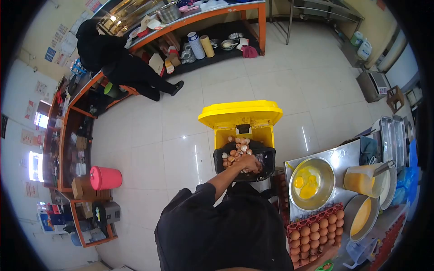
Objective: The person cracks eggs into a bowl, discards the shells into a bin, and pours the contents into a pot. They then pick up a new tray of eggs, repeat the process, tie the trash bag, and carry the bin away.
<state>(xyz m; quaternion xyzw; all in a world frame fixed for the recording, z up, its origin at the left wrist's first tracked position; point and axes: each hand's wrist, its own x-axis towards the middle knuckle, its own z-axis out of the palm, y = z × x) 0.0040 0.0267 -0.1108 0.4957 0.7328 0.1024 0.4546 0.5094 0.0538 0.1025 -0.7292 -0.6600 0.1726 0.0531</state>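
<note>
My left hand [248,162] reaches down into the open yellow pedal bin [267,134], over the black bin liner [268,158]. Cracked eggshells [233,153] lie heaped there beside and under the hand. Its fingers point downward and are partly hidden, so their grip does not show. At the lower right, my right hand [329,254] bends its fingers round an egg at the near edge of a red egg tray [340,207] filled with brown eggs [315,227]. Behind the tray, a steel bowl [328,174] contains cracked eggs with bright yolks [308,186].
On the right stand a jug of yellow liquid [357,179], a pot with yellow liquid [360,219] and a clear plastic jug [359,250]. The yellow lid [239,110] stands up. A person in black [110,61] works at the far counter. A pink bin [106,178] is left.
</note>
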